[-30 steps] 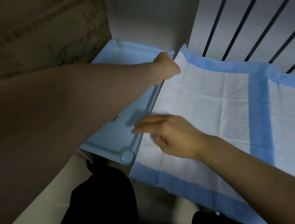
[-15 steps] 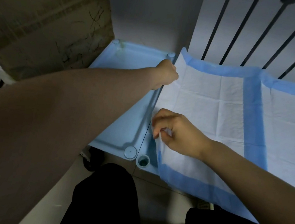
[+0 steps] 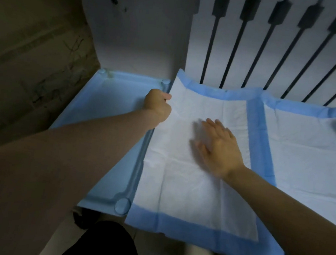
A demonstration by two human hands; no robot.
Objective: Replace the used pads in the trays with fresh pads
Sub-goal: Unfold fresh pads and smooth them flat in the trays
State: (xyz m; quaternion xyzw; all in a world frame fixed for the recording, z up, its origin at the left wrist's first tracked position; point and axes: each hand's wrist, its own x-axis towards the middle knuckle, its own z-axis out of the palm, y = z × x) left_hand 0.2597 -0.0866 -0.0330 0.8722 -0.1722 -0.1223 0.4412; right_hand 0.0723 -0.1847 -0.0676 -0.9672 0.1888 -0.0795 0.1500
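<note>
Against a barred white panel (image 3: 224, 50), a fresh pad (image 3: 176, 191) lies spread just right of a bare blue tray (image 3: 101, 117), the left hand (image 3: 158, 103) with its grip pinching the far-left edge, the right hand (image 3: 219, 145) with grip wide, flat on the middle; light and limp, it likely handles best by its corners.

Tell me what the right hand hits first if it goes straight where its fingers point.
The right hand would likely cross more fresh pad to its far blue border, then meet the white wall. The left hand, gripping the pad's edge, seems just left of that line.
</note>
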